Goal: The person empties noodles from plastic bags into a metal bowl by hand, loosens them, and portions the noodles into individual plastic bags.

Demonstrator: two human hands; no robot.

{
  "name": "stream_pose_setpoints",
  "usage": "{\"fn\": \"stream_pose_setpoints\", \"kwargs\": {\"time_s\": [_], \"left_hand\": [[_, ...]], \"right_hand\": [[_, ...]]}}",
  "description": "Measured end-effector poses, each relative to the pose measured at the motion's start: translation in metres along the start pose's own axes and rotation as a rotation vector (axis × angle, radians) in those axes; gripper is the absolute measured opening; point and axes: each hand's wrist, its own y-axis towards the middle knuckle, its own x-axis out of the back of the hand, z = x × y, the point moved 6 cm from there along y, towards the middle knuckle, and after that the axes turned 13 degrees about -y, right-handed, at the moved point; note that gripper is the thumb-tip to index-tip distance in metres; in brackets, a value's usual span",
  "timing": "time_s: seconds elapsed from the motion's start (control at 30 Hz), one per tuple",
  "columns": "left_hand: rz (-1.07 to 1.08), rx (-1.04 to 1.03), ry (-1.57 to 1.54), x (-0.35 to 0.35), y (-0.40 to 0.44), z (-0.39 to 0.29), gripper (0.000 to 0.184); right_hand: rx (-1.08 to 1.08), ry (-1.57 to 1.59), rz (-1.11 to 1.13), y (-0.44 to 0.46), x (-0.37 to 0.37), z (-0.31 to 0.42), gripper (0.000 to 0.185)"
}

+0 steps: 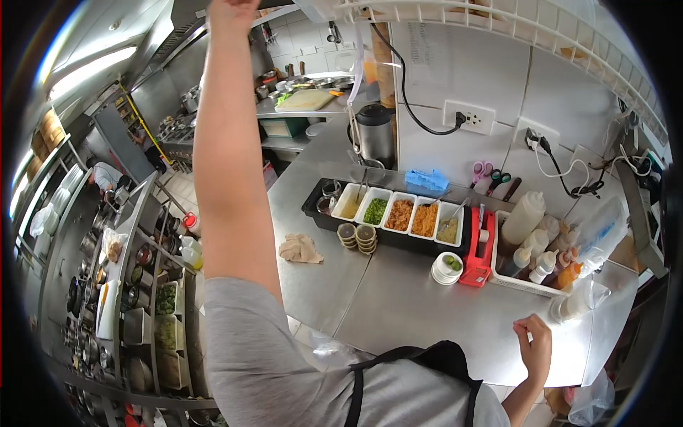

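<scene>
My left arm reaches up past the top edge; only the lower part of my left hand (235, 8) shows there, its fingers cut off. Over the right part of the steel counter (398, 302) hangs my right hand (533, 343), its fingers curled, with nothing visible in them. Beyond it are a white basket (523, 285) of squeeze bottles and a red tape dispenser (478, 257). White bowls (447, 269) are stacked beside the dispenser. A black tray (313, 212) holds several white containers of chopped food, with small lidded cups (366, 238) in front.
A beige cloth (301, 249) lies on the counter at left. Behind are a blue cloth (427, 180), scissors (498, 181) and a steel jug (376, 135). A wire rack (569, 35) hangs overhead. Shelves (146, 285) stand at left; two other people (107, 176) are farther back.
</scene>
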Motion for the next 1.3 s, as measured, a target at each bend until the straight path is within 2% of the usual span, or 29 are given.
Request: {"fn": "stream_pose_setpoints", "kwargs": {"time_s": [0.03,0.07,0.1,0.13,0.17,0.2,0.23,0.27,0.33,0.37,0.4,0.43,0.47,0.5,0.53,0.57,0.6,0.67,0.73,0.77,0.8,0.87,0.9,1.0,1.07,1.1,1.17,1.27,1.3], "left_hand": [[0.131,-0.037,-0.093,0.013,0.018,-0.018,0.011],[-0.027,-0.264,0.017,-0.052,-0.05,-0.02,0.018],[0.219,-0.224,0.05,-0.02,-0.01,-0.066,0.042],[0.12,-0.202,0.069,-0.091,-0.1,-0.037,0.046],[0.159,-0.265,0.113,-0.111,-0.135,-0.029,0.057],[0.104,-0.213,0.052,-0.125,-0.179,-0.012,0.047],[0.042,-0.189,0.013,-0.13,-0.222,0.008,0.046],[0.017,-0.113,-0.042,-0.127,-0.265,0.031,0.045],[-0.415,-0.049,0.153,-0.109,-0.374,0.079,0.028],[-0.389,0.017,0.324,-0.083,-0.427,0.095,0.02],[-0.439,0.226,0.181,-0.085,-0.464,0.121,0.021],[-0.526,0.495,-0.06,-0.098,-0.498,0.148,0.023],[-0.517,0.636,-0.195,-0.109,-0.522,0.162,0.025],[-0.428,0.682,-0.303,-0.125,-0.53,0.164,0.026],[-0.273,0.701,-0.447,-0.14,-0.534,0.161,0.028],[-0.123,0.708,-0.591,-0.153,-0.539,0.154,0.031],[0.028,0.7,-0.734,-0.165,-0.546,0.146,0.035],[0.324,0.635,-0.954,-0.191,-0.549,0.133,0.036],[0.617,0.498,-1.069,-0.222,-0.546,0.127,0.024],[0.396,0.542,-1.144,-0.216,-0.572,0.129,0.025],[0.173,0.587,-1.213,-0.206,-0.619,0.12,0.029],[0.121,0.722,-1.195,-0.212,-0.624,0.132,0.024],[0.28,0.808,-1.109,-0.238,-0.576,0.146,0.016],[0.112,0.723,-0.764,-0.291,-0.562,0.148,0.004],[0.094,0.689,-0.779,-0.304,-0.584,0.152,0.006],[0.067,0.695,-0.8,-0.313,-0.595,0.152,0.008],[0.058,0.722,-0.873,-0.333,-0.615,0.155,0.012],[-0.002,0.973,-0.846,-0.376,-0.637,0.152,0.015],[-0.005,0.999,-0.86,-0.39,-0.649,0.155,0.015]], "right_hand": [[0.006,0.007,-0.008,0.005,0.004,0.009,0.006],[0.044,0.014,-0.023,0.01,0.008,0.015,0.005],[0.08,0.023,-0.038,0.015,0.011,0.02,0.005],[0.11,0.035,-0.053,0.021,0.011,0.026,0.005],[0.172,0.102,-0.092,0.029,0.012,0.035,0.005],[0.223,0.17,-0.128,0.038,0.008,0.044,0.005],[0.201,0.375,-0.127,0.045,0.001,0.051,0.01],[0.239,0.612,-0.098,0.053,-0.015,0.055,0.02],[0.178,1.209,0.1,0.064,-0.051,0.085,0.051],[0.172,1.436,0.222,0.064,-0.065,0.106,0.06],[0.181,1.659,0.341,0.065,-0.073,0.12,0.07],[0.158,1.739,0.415,0.063,-0.076,0.123,0.074],[0.137,1.819,0.491,0.06,-0.078,0.124,0.078],[-0.015,1.805,0.436,0.055,-0.065,0.121,0.076],[-0.148,1.632,0.412,0.045,-0.048,0.111,0.072],[-0.141,1.513,0.346,0.035,-0.023,0.111,0.068],[0.044,1.411,0.247,0.018,-0.002,0.108,0.063],[0.601,1.595,0.474,0.007,0.03,0.132,0.034],[0.962,1.741,0.358,0.004,0.058,0.152,0.026],[1.15,1.814,0.32,0.001,0.071,0.159,0.028],[1.101,1.787,0.33,0.0,0.08,0.16,0.025],[1.058,1.686,0.224,-0.013,0.09,0.15,0.023],[0.939,1.616,0.021,-0.02,0.095,0.141,0.021],[0.584,1.337,-0.537,-0.068,0.107,0.127,0.018],[0.352,1.107,-0.88,-0.099,0.114,0.116,0.018],[0.526,0.92,-1.184,-0.108,0.118,0.119,0.018],[0.531,0.874,-1.304,-0.147,0.122,0.107,0.019],[0.426,0.865,-1.36,-0.203,0.141,0.098,0.021],[0.431,0.892,-1.375,-0.219,0.148,0.093,0.022]]}}
